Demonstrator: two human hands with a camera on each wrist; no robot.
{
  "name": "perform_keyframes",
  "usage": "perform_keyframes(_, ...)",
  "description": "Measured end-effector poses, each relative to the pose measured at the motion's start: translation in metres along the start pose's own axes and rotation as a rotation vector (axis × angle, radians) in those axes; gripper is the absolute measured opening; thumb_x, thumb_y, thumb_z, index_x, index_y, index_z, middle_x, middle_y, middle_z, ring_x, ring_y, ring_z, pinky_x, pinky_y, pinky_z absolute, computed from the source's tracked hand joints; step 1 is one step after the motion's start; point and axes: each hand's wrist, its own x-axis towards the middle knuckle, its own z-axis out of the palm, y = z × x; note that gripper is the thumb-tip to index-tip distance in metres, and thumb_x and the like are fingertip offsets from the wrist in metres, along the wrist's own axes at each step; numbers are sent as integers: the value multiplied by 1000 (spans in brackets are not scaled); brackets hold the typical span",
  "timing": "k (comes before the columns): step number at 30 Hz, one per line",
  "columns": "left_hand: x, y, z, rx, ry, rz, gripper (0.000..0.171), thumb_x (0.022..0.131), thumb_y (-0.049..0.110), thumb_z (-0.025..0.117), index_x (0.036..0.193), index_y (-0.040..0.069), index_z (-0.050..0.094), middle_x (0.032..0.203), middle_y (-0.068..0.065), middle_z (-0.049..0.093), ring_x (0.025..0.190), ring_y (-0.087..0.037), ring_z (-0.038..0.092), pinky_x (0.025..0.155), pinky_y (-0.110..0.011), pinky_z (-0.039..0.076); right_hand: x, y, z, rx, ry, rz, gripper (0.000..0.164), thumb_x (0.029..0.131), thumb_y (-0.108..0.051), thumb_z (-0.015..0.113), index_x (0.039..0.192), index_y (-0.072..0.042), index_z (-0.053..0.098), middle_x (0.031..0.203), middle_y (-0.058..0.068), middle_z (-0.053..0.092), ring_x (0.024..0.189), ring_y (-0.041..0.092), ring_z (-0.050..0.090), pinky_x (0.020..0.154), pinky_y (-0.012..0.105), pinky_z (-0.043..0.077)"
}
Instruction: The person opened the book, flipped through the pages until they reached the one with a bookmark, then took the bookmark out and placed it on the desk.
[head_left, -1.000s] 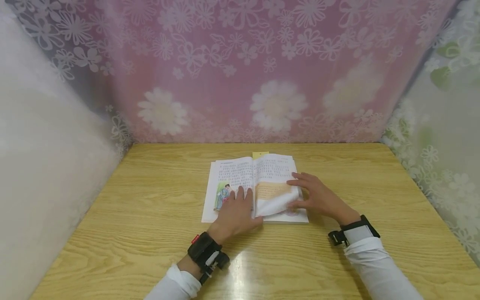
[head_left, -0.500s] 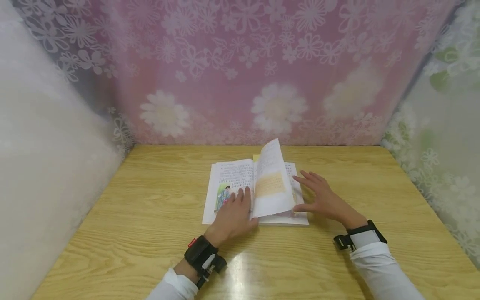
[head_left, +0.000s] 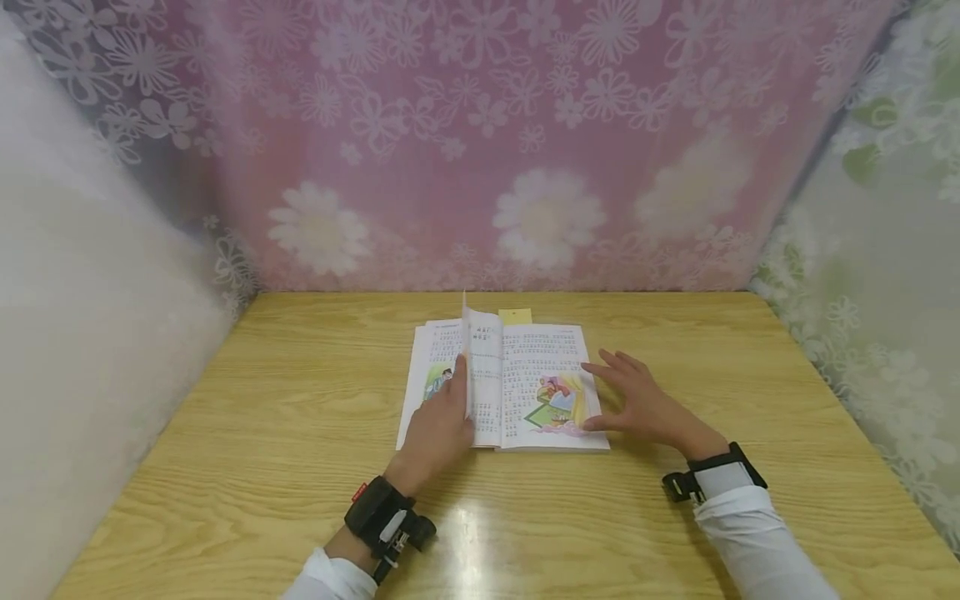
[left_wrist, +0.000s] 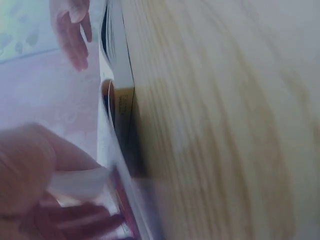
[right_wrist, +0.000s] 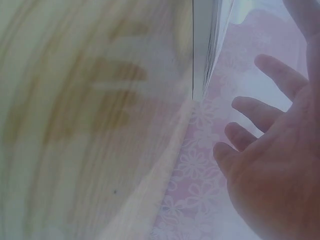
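An open book [head_left: 543, 350] lies on the table, with printed text and a coloured picture on its right page. One page [head_left: 483, 371] stands up near the left side, partway over. My left hand [head_left: 438, 429] is at the left half of the book, with the standing page between thumb and fingers; in the left wrist view a white strip of paper [left_wrist: 82, 182] shows there. Beside the right edge of the book is my right hand [head_left: 637, 404], fingers spread and thumb apart, holding nothing. The right wrist view shows its fingers [right_wrist: 257, 112] loosely extended near the page edges.
A yellow tab [head_left: 515, 317] sticks out behind the top of the book. The wooden table [head_left: 300, 375] reaches back to a pink floral curtain [head_left: 420, 167]. Pale curtains hang on both sides. Black wrist straps with cameras are on both wrists.
The page rose from the right side and swung left to stand upright, uncovering a picture page. My left hand shifted slightly left and took the page; my right hand let it go.
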Motion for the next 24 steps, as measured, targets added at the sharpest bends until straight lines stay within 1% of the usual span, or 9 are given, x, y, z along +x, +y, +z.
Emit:
perform_keyframes(4,-1,-5,-2,30,57,-69,80,78,10,53,144,3,8,123,-19,51,72,-21,53,47,-30,37,-1,-1,0,13,-23,-1,91,65,-62,66,137,-13,39,146,26,22,132,45,12,103,62,12)
perform_keyframes(7,-1,-8,-1,63,113,-78,84,74,6,56,144,4,10,131,-23,44,79,-26,56,48,-31,40,-1,-2,0,25,-54,4,93,65,-63,66,138,-12,37,147,25,22,133,43,13,102,62,14)
perform_keyframes(9,-2,-11,-2,100,145,-62,86,71,6,59,144,6,14,136,-26,38,94,-33,55,58,-37,47,-2,-2,0,30,-88,21,95,64,-63,67,139,-14,35,148,23,20,134,41,11,103,62,15)
perform_keyframes(11,-2,-13,-3,126,135,-45,84,70,6,61,144,9,19,141,-27,30,115,-39,45,77,-47,47,-3,-2,1,21,-114,23,97,63,-62,67,140,-14,32,149,22,19,134,41,10,103,61,16)
perform_keyframes(13,-1,-14,-4,140,94,-23,82,70,5,62,143,12,24,144,-26,26,127,-41,30,95,-55,36,-3,-1,1,13,-136,23,99,63,-62,68,142,-15,30,149,21,17,135,40,9,103,61,16)
perform_keyframes(16,2,-14,-3,105,-17,26,86,68,-2,62,143,14,24,148,-22,19,135,-38,14,106,-53,21,-2,-1,0,3,-151,9,101,62,-62,69,143,-16,28,150,20,17,134,41,9,103,61,17)
perform_keyframes(18,4,-14,0,74,-83,81,87,68,-7,59,144,13,22,150,-20,17,136,-35,12,109,-47,17,-1,-1,0,6,-160,7,102,62,-61,69,143,-16,27,150,20,17,134,41,9,103,61,16)
perform_keyframes(21,5,-14,3,17,-177,158,83,73,-10,53,145,14,20,151,-16,16,136,-29,15,109,-39,20,1,-1,1,3,-180,12,103,61,-62,69,143,-16,28,150,18,18,135,41,9,104,60,16)
perform_keyframes(24,5,-15,3,13,-231,203,77,77,-9,49,144,16,21,151,-12,20,135,-26,19,108,-37,22,3,-1,2,-8,-198,23,102,61,-64,68,142,-16,30,150,15,21,135,40,9,104,59,16)
